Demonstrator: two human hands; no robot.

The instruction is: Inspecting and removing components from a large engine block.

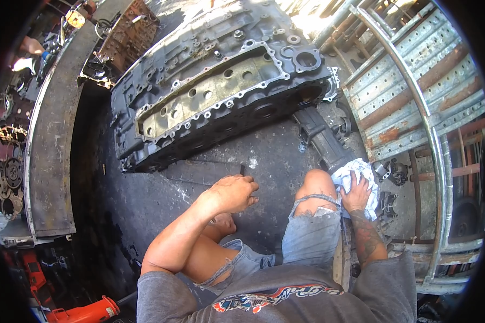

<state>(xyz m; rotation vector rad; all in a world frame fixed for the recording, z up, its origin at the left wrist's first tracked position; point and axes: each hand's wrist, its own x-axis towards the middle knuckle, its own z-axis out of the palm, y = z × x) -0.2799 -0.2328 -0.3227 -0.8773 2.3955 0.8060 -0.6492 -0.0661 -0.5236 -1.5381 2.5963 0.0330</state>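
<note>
Right hand (pixel 355 194) is out between 3 and 4 o'clock, fingers fanned wide and palm down on a crumpled white rag (pixel 372 185). It's laid over the rag, not bunching it up, so I'd guess it's pinning it in place, maybe leaning some weight there too. Can't see what's under the palm. Left hand (pixel 234 192) is just below center toward 6, loosely curled with the fingers mostly turned away. A short dark bit (pixel 242 169) shows just past the knuckles, but I can't tell if it's gripped or lying on the floor (pixel 275 153). That forearm passes over the bent leg, likely just a comfy squat position.

The rag sits right beside the right knee (pixel 313 185), at the near end of a dark beam (pixel 326 140) that runs up toward 1 o'clock. Handy spot for it, I'd say, within reach without shifting.

Further out, the big block (pixel 221 83) fills 10 to 1, with its long tan cavity facing up and toward the person, which probably makes the bolt flange easy to get at. No clue what props it. A rack (pixel 401 89) stands around 2 to 4, a bench (pixel 51 156) at 9, and something red (pixel 86 311) down near 8.
</note>
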